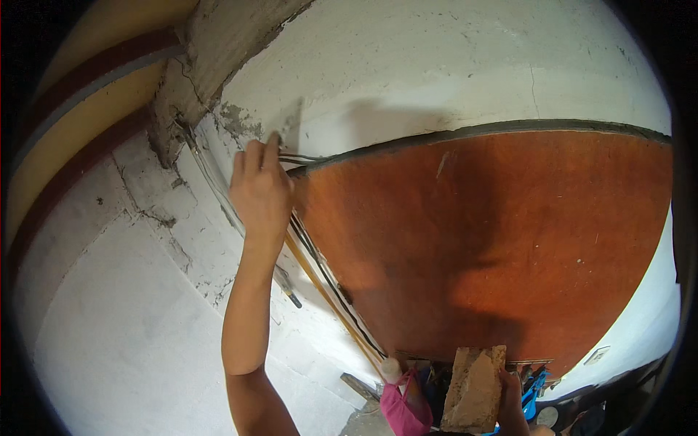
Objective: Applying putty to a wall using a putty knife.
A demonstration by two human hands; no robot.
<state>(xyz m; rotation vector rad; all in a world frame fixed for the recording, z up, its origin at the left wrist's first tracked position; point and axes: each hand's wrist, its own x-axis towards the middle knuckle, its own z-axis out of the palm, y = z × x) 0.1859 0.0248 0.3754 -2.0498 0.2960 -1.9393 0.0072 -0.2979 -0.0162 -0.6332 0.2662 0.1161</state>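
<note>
My left hand (262, 177) is raised against the white plastered wall (349, 71), near the upper left corner of a reddish-brown wooden panel (534, 229). Its fingers point upward; a small dark tip shows at the forefinger, and whether it holds a tool cannot be told. Just right of these fingers, dark cables (300, 159) run along the panel's edge. Low in the view, my right hand (511, 400) grips the right side of a rough rectangular board (473, 389) with tan, plaster-like material on its face.
Cables and a yellowish strip (327, 300) run down the panel's left edge. A pale conduit (212, 177) lies along the cracked wall. Below are a pink cloth bag (406, 406), blue items (533, 398) and a wall socket or switch (597, 355). A beamed ceiling (109, 98) is at upper left.
</note>
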